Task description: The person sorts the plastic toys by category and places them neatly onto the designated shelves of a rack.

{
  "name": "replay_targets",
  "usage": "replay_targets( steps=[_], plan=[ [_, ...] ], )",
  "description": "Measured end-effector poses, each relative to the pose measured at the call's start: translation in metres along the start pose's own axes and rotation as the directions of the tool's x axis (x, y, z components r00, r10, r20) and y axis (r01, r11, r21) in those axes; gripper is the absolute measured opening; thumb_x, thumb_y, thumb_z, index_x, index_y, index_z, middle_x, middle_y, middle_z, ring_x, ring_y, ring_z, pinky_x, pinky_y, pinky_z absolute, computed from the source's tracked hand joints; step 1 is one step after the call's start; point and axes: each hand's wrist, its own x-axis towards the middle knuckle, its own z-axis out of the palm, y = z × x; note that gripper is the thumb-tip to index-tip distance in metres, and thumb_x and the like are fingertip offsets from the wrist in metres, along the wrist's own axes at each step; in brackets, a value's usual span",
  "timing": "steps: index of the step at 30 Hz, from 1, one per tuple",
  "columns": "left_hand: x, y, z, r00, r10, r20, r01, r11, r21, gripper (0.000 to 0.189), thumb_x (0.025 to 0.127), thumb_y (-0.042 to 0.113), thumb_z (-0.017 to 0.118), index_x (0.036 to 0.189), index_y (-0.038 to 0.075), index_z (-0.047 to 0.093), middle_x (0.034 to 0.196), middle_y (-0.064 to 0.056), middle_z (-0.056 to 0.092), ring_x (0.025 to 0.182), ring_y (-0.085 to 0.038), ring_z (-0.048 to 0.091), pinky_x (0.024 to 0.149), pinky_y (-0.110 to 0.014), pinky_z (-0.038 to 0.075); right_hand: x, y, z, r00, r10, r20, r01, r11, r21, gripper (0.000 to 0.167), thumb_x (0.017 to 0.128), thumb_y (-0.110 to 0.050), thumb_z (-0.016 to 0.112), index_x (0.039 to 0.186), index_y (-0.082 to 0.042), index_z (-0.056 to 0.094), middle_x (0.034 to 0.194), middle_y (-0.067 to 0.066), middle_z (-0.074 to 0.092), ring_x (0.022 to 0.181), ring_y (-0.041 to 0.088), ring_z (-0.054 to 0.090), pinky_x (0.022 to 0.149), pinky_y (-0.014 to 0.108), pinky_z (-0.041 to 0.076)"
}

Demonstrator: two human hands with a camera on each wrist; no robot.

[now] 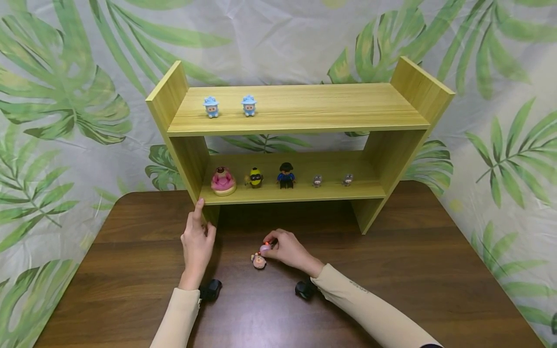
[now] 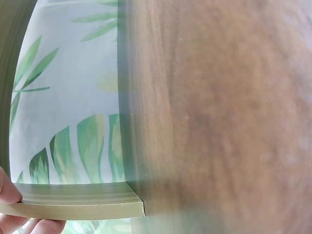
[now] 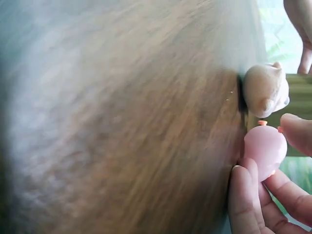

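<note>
My left hand (image 1: 197, 241) grips the front edge of the wooden shelf's left side panel (image 2: 78, 208), thumb on one face and fingers on the other in the left wrist view. Low over the brown table, my right hand (image 1: 290, 250) pinches a small pink round figurine (image 3: 265, 151) with orange nubs between thumb and fingers. Right beside it, a beige figurine (image 1: 259, 261) with small ears stands on the table. Its front is mostly turned away in the right wrist view. The underside of the pink figurine is partly covered by my fingers.
The two-tier shelf (image 1: 304, 108) holds two blue-hatted figurines (image 1: 211, 107) on top. Its lower board carries a pink bear in a ring (image 1: 223, 181), a yellow goggled figure (image 1: 256, 178), a black-haired figure (image 1: 285, 176) and two small grey figurines (image 1: 317, 181). Behind hangs a leaf-patterned cloth (image 1: 278, 38).
</note>
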Motion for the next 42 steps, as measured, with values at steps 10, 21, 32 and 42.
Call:
replay_targets(
  steps=[10,21,32,42],
  plan=[
    [0.0,-0.002,0.001,1.0,0.003,-0.001,-0.003,1.0,0.003,0.085,0.08,-0.013,0.056,0.146,0.033,0.028,0.085,-0.014,0.044,0.055,-0.019,0.032,0.047,-0.036,0.03,-0.003,-0.001,-0.003,1.0,-0.017,0.017,0.017,0.999,0.028,0.022,0.083,-0.008,0.072,0.101,0.002,0.065,0.094,0.008,0.059,0.068,0.011,0.058,0.061,0.022,0.047],
    [-0.001,-0.001,0.0,1.0,-0.004,0.003,0.004,1.0,0.001,0.084,0.081,-0.012,0.055,0.146,0.034,0.027,0.084,-0.014,0.044,0.055,-0.019,0.033,0.046,-0.035,0.029,-0.012,-0.003,-0.013,1.0,0.017,0.01,-0.018,0.987,0.157,0.022,0.083,-0.002,0.07,0.104,0.001,0.065,0.1,0.008,0.058,0.078,0.018,0.062,0.062,0.023,0.05],
    [-0.001,0.001,-0.001,1.0,0.001,0.001,-0.001,1.0,0.006,0.084,0.081,-0.012,0.055,0.146,0.033,0.028,0.083,-0.014,0.044,0.056,-0.018,0.033,0.047,-0.034,0.028,-0.022,-0.006,-0.03,0.999,0.033,0.02,-0.037,0.968,0.246,0.024,0.084,0.001,0.068,0.108,0.0,0.064,0.103,0.009,0.062,0.084,0.02,0.063,0.072,0.026,0.051],
    [-0.001,0.0,-0.001,1.0,-0.002,0.003,0.002,1.0,0.004,0.085,0.081,-0.013,0.055,0.146,0.033,0.027,0.083,-0.014,0.044,0.055,-0.018,0.033,0.047,-0.034,0.029,-0.027,-0.014,-0.047,1.0,-0.025,0.006,0.023,0.96,0.279,0.025,0.086,-0.001,0.068,0.11,0.0,0.063,0.102,0.007,0.066,0.089,0.022,0.062,0.077,0.035,0.052]
  ],
)
